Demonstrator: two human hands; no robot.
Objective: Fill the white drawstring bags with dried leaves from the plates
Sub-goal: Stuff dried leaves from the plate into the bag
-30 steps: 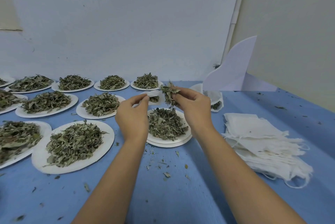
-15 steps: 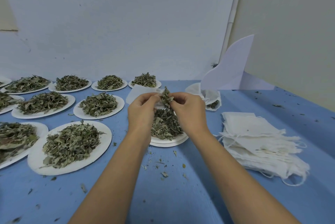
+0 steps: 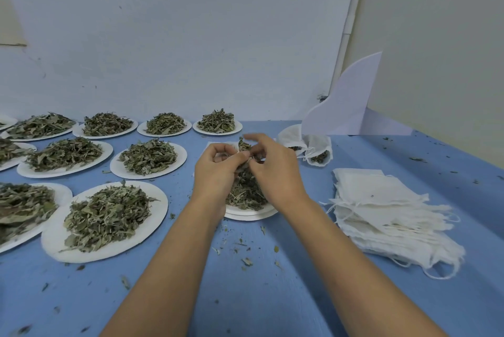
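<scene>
Over the middle of the blue tabletop [image 3: 272,295], both hands meet above a stacked white plate [image 3: 251,214] that holds a heap of leaves [image 3: 245,192]. The left hand [image 3: 218,170] has its fingers curled and grips the mouth of a white drawstring bag [image 3: 227,145], of which only a strip of cloth shows past the knuckles. The right hand [image 3: 275,173] is just beside it, thumb and lower fingers closed on a tuft of dried leaves [image 3: 243,144] that sticks up at the bag's mouth. Its index finger is lifted and blurred. The two hands touch at the fingertips, held a little above the plate's heap. To the right, near the tabletop's edge, lies a stack of empty bags [image 3: 381,208], flat, with loose strings trailing. Behind the hands and further right, filled bags [image 3: 313,148] lie on their sides with leaves showing at their open mouths, in front of an upright white card [image 3: 346,102] with a curved edge. To the left, more plates of leaves stand in rows, the nearest plate [image 3: 161,200] being the largest in view. Leaf crumbs [image 3: 245,260] are scattered on the tabletop between the forearms.
</scene>
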